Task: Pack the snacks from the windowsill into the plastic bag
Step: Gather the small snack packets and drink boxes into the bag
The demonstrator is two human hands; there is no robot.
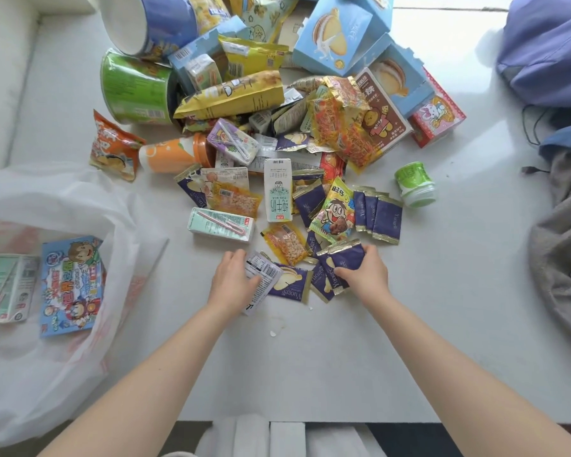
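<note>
A heap of snacks (277, 103) covers the white windowsill (343, 351): tubs, boxes, milk cartons and small sachets. My left hand (233, 282) grips a silver-white sachet (261, 275) at the heap's near edge. My right hand (365, 272) grips a bunch of purple sachets (340, 262). One more purple sachet (292, 286) lies between the hands. At the left, the translucent plastic bag (80, 206) lies open. Inside it are a blue cartoon packet (70, 285) and a mint milk carton (9, 288).
Blue and grey clothes (554, 54) are piled along the right side. A green-lidded cup (416, 184) stands alone right of the heap. Three purple sachets (378, 214) lie fanned beside it. A white radiator (277, 437) shows below the sill's front edge.
</note>
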